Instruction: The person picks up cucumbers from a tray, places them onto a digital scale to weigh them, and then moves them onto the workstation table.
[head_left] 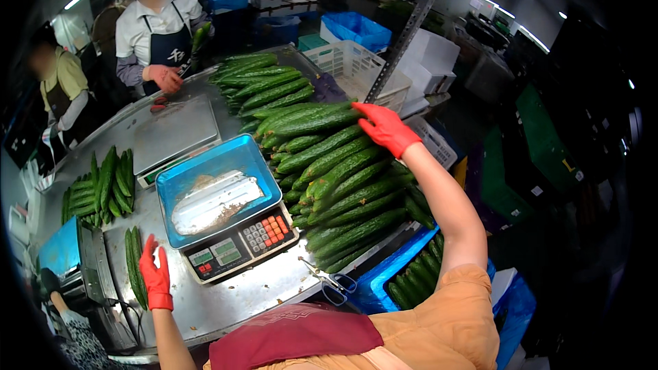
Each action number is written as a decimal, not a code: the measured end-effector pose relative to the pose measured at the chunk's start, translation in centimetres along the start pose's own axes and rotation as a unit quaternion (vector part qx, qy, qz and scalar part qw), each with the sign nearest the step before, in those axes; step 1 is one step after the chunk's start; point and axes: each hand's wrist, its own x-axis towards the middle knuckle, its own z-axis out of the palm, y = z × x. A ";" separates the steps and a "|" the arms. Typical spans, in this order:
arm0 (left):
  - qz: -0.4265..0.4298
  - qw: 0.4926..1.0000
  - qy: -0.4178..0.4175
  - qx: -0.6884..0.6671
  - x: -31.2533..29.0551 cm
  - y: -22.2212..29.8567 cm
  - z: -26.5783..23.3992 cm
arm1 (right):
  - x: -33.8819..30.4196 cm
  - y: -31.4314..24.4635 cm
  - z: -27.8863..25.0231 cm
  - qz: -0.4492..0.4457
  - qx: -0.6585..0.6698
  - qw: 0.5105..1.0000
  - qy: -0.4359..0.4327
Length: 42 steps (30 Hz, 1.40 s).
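Right hand (385, 130): fingers extended at tips of cucumber pile (343, 171), mostly left of and below it; can't tell if gripping. Left hand (156, 275): open, cucumber pair (135, 267) just left. Risk: slide onto scale (223, 195) between hands, from hard push on loose layers.

Blue-handled scissors (322, 276), pale slatted crate (334, 63), white boxes (430, 58) beyond.

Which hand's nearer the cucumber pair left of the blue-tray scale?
Left: left hand is just right of the cucumber pair; right hand is across the scale, at the large pile.
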 end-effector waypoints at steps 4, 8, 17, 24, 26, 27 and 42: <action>0.089 0.995 -0.032 -0.003 -0.8 4.3 1.9 | 5.5 -0.3 2.5 -0.111 -0.086 0.985 -0.096; 0.123 0.991 -0.035 -0.025 -2.1 7.2 2.2 | 8.4 -0.2 5.1 -0.152 -0.218 0.939 -0.217; -0.039 0.910 -0.277 -0.306 -2.7 17.2 5.5 | 6.6 -5.3 -0.6 -0.190 -0.054 0.980 -0.015; -0.113 0.693 -0.275 -0.657 -5.1 22.9 10.2 | -1.1 -17.5 2.5 -0.252 0.227 0.937 -0.087; -0.156 0.738 -0.235 -0.613 -5.9 19.4 10.6 | -0.6 -14.0 1.9 -0.165 0.165 0.967 -0.107; -0.172 0.754 -0.223 -0.593 -6.0 18.5 10.8 | -0.1 -11.4 1.4 -0.116 0.132 0.978 -0.116; -0.307 0.682 -0.090 -0.657 -7.4 12.8 5.8 | 0.8 -2.6 -1.6 0.047 0.167 0.942 -0.289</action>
